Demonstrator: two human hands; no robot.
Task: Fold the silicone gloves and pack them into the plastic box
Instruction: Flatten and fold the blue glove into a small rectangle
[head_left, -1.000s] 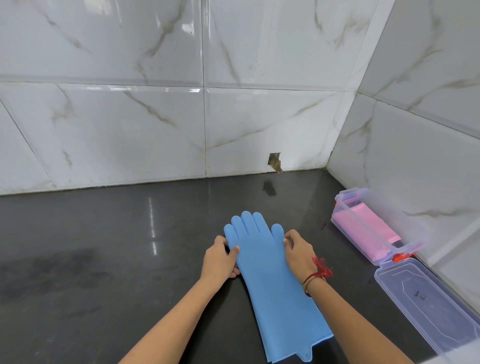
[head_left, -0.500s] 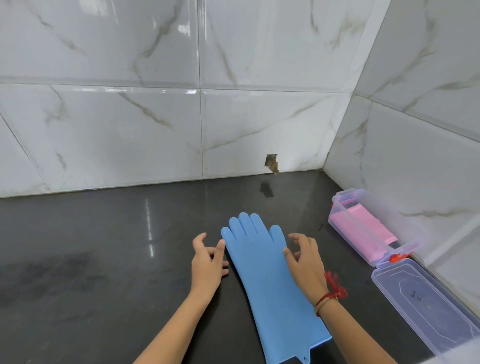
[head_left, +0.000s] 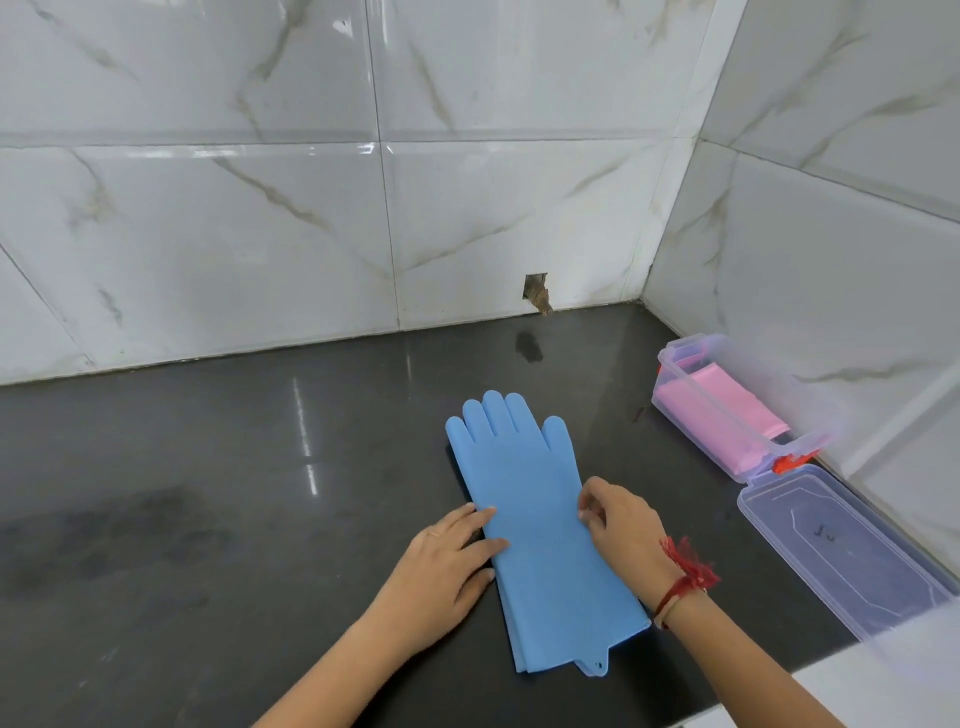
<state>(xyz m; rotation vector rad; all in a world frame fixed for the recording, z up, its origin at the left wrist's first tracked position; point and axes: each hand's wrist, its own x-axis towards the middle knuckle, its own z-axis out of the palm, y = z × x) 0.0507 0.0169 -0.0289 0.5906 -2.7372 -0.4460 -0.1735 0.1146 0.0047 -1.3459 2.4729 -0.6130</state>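
Left hand (head_left: 449, 564): grip open, fingers flat on the left edge of the blue gloves (head_left: 535, 525).
Blue gloves: stacked, lying full length on the dark bench (head_left: 208, 467); unfolded, unpacked.
Right hand (head_left: 621, 525): fingertips curled at the right edge; whether it pinches the silicone, cannot tell.
Plastic box (head_left: 737, 410): open, holding folded pink gloves (head_left: 722, 410); lid (head_left: 841, 551) alongside.
Progress: seemingly pink pair done; blue fold, packing left.

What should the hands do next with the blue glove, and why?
Probably fold the blue gloves in half, fingers toward cuff: they lie flat and stacked, both hands, left and right, at mid-length, and look longer than the plastic box.
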